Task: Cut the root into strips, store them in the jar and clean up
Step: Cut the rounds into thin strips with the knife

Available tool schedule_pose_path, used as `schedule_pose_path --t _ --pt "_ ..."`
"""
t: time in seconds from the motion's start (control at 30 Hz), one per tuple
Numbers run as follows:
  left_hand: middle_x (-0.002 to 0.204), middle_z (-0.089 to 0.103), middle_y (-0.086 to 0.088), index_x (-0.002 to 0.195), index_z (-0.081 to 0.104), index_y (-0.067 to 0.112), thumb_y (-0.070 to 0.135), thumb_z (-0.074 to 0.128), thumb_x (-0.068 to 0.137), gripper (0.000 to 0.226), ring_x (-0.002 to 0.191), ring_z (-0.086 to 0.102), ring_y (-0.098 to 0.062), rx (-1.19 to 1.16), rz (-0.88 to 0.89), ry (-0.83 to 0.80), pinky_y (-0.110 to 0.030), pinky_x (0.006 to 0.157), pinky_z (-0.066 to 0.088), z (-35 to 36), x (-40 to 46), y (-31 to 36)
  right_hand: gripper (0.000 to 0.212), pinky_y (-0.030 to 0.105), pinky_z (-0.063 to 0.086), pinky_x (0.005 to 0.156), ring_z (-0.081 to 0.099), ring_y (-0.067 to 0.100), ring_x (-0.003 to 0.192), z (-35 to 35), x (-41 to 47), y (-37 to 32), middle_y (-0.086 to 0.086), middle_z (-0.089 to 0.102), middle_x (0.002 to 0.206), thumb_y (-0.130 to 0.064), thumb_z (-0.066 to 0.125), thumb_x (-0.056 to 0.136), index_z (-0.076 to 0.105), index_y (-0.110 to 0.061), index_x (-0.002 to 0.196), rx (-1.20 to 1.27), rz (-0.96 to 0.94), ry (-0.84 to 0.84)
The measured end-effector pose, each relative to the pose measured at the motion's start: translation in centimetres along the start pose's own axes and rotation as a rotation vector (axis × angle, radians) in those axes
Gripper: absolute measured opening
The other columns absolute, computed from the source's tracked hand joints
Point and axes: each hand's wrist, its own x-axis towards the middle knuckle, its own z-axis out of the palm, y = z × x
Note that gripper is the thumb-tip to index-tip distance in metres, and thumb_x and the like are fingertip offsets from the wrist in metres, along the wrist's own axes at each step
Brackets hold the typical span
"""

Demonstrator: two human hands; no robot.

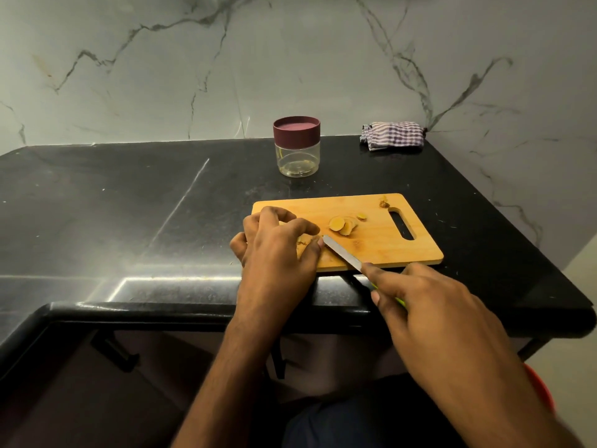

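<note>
A wooden cutting board (381,250) lies near the front edge of the black counter (135,208). My left hand (274,250) pinches a piece of the yellow root (303,241) on the board's left part; most of the piece is hidden under my fingers. My right hand (429,305) grips a knife (342,255) by its green handle, index finger along the blade, the tip touching the root. Several cut yellow slices (342,225) lie mid-board, and a small brown scrap (383,203) sits by the handle slot. A clear jar (297,147) with a maroon lid on stands behind the board.
A folded checked cloth (392,135) lies at the back right of the counter, against the marble wall. The counter's right edge falls off just beyond the board. Something red (539,389) shows below the counter at right.
</note>
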Motion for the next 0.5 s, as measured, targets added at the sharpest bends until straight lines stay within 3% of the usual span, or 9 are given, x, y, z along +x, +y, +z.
schedule_pose_path --t 0.17,0.27,0.37,0.5 --pt "0.135 0.042 0.009 0.127 0.062 0.042 0.034 0.053 0.101 0.028 0.135 0.022 -0.015 -0.015 0.02 0.015 -0.032 0.095 0.013 -0.16 0.0 -0.01 0.047 0.02 0.046 0.069 0.042 0.004 0.092 0.01 0.2 0.06 -0.015 0.043 0.101 -0.042 0.035 0.099 0.019 -0.058 0.14 -0.026 -0.025 -0.003" --pt "0.139 0.041 0.007 0.133 0.059 0.041 0.036 0.052 0.102 0.032 0.136 0.02 -0.016 0.013 0.028 0.007 -0.034 0.098 0.015 -0.08 0.05 0.05 0.047 0.018 0.045 0.067 0.043 0.003 0.086 -0.03 -0.07 0.14 -0.016 0.043 0.097 -0.044 0.034 0.098 0.02 -0.057 0.14 -0.026 -0.024 0.015" --pt "0.139 0.041 0.007 0.128 0.063 0.037 0.039 0.057 0.098 0.03 0.136 0.02 -0.016 0.032 0.006 0.001 -0.034 0.098 0.015 0.06 -0.07 -0.02 0.045 0.019 0.045 0.066 0.046 0.003 0.084 0.09 0.06 0.26 -0.016 0.045 0.094 -0.043 0.034 0.098 0.025 -0.052 0.141 0.029 -0.015 0.05" --pt "0.134 0.045 0.007 0.115 0.071 0.035 0.038 0.06 0.097 0.021 0.134 0.022 -0.017 0.023 0.006 0.013 -0.033 0.094 0.013 0.09 -0.14 -0.08 0.044 0.022 0.047 0.08 0.051 0.004 0.097 0.07 0.43 -0.03 -0.017 0.055 0.109 -0.039 0.035 0.099 0.032 -0.044 0.143 0.093 0.012 0.032"
